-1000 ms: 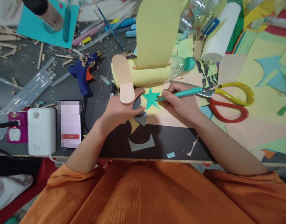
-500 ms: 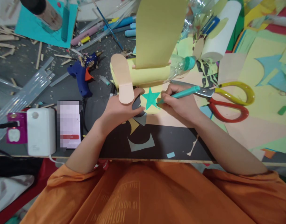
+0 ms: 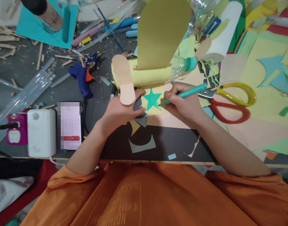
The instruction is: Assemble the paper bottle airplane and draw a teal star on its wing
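My right hand [image 3: 183,102] is closed around a teal marker [image 3: 189,93], its tip at the lower right point of a green star [image 3: 151,99]. The star is on a rounded yellow paper flap [image 3: 154,111]. My left hand [image 3: 121,108] is open, thumb and forefinger spread apart at the flap's left edge; its other fingers are partly hidden. Above the flap lies a plastic bottle [image 3: 181,67] wrapped in yellow paper. A peach paper strip with rounded ends [image 3: 124,73] crosses its left end, and a large yellow panel [image 3: 161,34] rises from it.
Scissors [image 3: 231,97] with yellow and red handles lie right of my right hand. Left are a blue glue gun [image 3: 81,78], a phone [image 3: 70,125], a white power bank [image 3: 41,133] and clear glue sticks [image 3: 28,89]. Paper scraps [image 3: 142,144] lie in front; coloured sheets cover the right side.
My right hand and the marker have shifted slightly right, the marker's tip staying near the star's lower right point. My left hand has not visibly moved.
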`<move>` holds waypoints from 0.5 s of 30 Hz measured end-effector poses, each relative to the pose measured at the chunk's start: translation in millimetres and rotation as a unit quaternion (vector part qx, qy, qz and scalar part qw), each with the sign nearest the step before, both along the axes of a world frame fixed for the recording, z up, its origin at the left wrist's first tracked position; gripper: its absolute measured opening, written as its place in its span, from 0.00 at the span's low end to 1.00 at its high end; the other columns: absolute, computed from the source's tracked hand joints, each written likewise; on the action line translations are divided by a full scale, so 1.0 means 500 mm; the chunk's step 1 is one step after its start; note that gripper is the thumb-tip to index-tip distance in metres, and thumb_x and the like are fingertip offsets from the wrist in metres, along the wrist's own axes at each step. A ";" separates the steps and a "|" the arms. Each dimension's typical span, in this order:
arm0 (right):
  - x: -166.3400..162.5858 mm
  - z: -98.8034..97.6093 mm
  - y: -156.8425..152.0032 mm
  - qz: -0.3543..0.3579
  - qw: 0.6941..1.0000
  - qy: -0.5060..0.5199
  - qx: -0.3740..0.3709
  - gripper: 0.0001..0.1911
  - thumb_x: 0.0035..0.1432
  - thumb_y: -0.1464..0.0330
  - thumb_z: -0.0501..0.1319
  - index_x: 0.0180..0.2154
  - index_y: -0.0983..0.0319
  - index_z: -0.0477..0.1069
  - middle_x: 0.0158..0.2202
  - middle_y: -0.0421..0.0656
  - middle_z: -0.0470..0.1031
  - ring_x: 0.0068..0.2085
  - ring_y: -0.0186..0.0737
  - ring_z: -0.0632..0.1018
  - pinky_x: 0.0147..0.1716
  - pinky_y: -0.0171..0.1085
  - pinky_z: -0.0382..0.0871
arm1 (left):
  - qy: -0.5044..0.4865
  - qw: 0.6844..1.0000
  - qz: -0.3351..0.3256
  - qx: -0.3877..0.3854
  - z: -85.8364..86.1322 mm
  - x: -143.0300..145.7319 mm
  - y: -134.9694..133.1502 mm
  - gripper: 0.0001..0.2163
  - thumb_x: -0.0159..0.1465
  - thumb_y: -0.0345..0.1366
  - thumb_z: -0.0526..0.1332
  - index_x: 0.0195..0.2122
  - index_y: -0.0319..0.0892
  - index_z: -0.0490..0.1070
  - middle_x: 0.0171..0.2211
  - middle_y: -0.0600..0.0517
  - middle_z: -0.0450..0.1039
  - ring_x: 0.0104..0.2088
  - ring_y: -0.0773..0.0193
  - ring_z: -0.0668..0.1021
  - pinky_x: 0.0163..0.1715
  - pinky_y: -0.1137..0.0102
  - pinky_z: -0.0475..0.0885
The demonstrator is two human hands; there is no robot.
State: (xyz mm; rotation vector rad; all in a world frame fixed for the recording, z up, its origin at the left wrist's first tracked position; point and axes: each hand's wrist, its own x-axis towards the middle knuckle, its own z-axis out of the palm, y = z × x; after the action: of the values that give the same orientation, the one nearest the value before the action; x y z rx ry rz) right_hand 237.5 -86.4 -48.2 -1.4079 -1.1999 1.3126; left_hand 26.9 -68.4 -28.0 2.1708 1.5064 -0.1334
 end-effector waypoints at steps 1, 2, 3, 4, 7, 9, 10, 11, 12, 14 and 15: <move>-0.001 0.000 -0.001 -0.004 1.000 -0.002 0.003 0.15 0.49 0.76 0.60 0.17 0.59 0.57 0.17 0.33 0.57 0.22 0.28 0.60 0.22 0.33 0.56 | 0.000 1.000 -0.001 0.001 0.000 0.000 0.000 0.24 0.65 0.49 0.60 0.62 0.52 0.67 0.44 0.53 0.77 0.45 0.59 0.79 0.46 0.70 0.70; -0.002 0.000 -0.001 -0.004 1.000 -0.004 0.004 0.15 0.49 0.75 0.60 0.17 0.59 0.57 0.17 0.33 0.58 0.22 0.28 0.61 0.22 0.33 0.56 | 0.000 1.000 -0.001 0.001 0.001 0.000 0.000 0.24 0.65 0.49 0.60 0.61 0.52 0.67 0.44 0.53 0.77 0.45 0.59 0.79 0.46 0.70 0.70; -0.003 -0.001 -0.002 -0.002 1.000 -0.005 0.002 0.15 0.49 0.75 0.60 0.18 0.59 0.57 0.17 0.33 0.58 0.23 0.29 0.61 0.23 0.33 0.57 | -0.001 1.000 -0.002 0.002 0.001 0.000 -0.001 0.23 0.65 0.49 0.60 0.61 0.52 0.67 0.44 0.54 0.77 0.45 0.59 0.79 0.46 0.70 0.70; -0.003 -0.002 -0.003 0.002 1.000 -0.006 0.000 0.15 0.50 0.74 0.61 0.18 0.59 0.58 0.18 0.34 0.59 0.23 0.29 0.61 0.23 0.34 0.57 | -0.001 1.000 -0.002 0.002 0.001 0.000 -0.001 0.23 0.65 0.49 0.60 0.61 0.52 0.67 0.44 0.54 0.77 0.45 0.59 0.79 0.47 0.71 0.70; -0.001 -0.005 -0.005 0.017 0.999 -0.027 -0.005 0.15 0.51 0.72 0.61 0.19 0.58 0.58 0.19 0.35 0.60 0.25 0.31 0.62 0.25 0.35 0.58 | -0.001 1.000 0.000 0.000 0.003 0.000 -0.001 0.23 0.66 0.49 0.59 0.62 0.52 0.67 0.43 0.54 0.77 0.45 0.60 0.79 0.48 0.71 0.70; 0.001 -0.007 -0.005 0.023 0.999 -0.049 -0.005 0.15 0.52 0.72 0.61 0.19 0.58 0.57 0.20 0.35 0.59 0.26 0.32 0.62 0.26 0.36 0.57 | -0.002 1.000 -0.002 -0.001 0.003 0.000 0.000 0.23 0.66 0.49 0.59 0.62 0.52 0.67 0.43 0.54 0.77 0.45 0.60 0.79 0.47 0.71 0.70; 0.002 -0.007 -0.004 0.025 0.998 -0.059 -0.005 0.16 0.51 0.73 0.61 0.19 0.58 0.56 0.20 0.35 0.59 0.26 0.32 0.61 0.27 0.37 0.57 | -0.003 1.000 -0.003 -0.002 0.004 0.000 0.000 0.23 0.66 0.48 0.59 0.62 0.52 0.67 0.42 0.54 0.77 0.45 0.60 0.79 0.47 0.71 0.70; 0.002 -0.008 -0.003 0.028 0.997 -0.068 -0.006 0.16 0.51 0.73 0.61 0.18 0.58 0.56 0.20 0.35 0.58 0.26 0.32 0.61 0.27 0.37 0.57 | -0.005 1.000 -0.004 -0.002 0.004 0.000 0.000 0.24 0.66 0.48 0.59 0.62 0.52 0.67 0.42 0.54 0.77 0.44 0.59 0.79 0.47 0.71 0.70; 0.003 -0.007 -0.002 0.032 0.996 -0.077 -0.007 0.17 0.51 0.74 0.60 0.18 0.58 0.55 0.20 0.35 0.58 0.26 0.32 0.60 0.27 0.37 0.56 | -0.006 1.000 -0.004 -0.002 0.003 0.000 0.000 0.24 0.65 0.49 0.59 0.62 0.52 0.67 0.42 0.54 0.77 0.44 0.59 0.79 0.46 0.71 0.70; 0.004 -0.006 0.001 0.042 0.995 -0.095 -0.006 0.18 0.50 0.75 0.60 0.17 0.58 0.53 0.19 0.35 0.56 0.26 0.32 0.60 0.27 0.37 0.55 | -0.006 1.000 -0.005 0.001 0.003 0.000 0.000 0.24 0.65 0.49 0.59 0.61 0.52 0.67 0.42 0.54 0.77 0.45 0.59 0.79 0.46 0.71 0.70; 0.004 -0.006 0.002 0.048 0.993 -0.103 -0.004 0.18 0.49 0.75 0.61 0.17 0.58 0.53 0.19 0.35 0.55 0.26 0.32 0.59 0.27 0.37 0.54 | -0.004 1.000 -0.005 0.002 0.003 0.000 0.000 0.24 0.65 0.49 0.59 0.61 0.52 0.67 0.43 0.53 0.77 0.45 0.59 0.79 0.46 0.71 0.70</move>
State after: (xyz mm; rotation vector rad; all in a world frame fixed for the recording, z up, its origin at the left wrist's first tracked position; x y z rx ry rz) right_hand 239.6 -85.2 -51.0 -1.5375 -1.4163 1.2616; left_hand 26.8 -68.5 -26.6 2.1810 1.4923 -0.1242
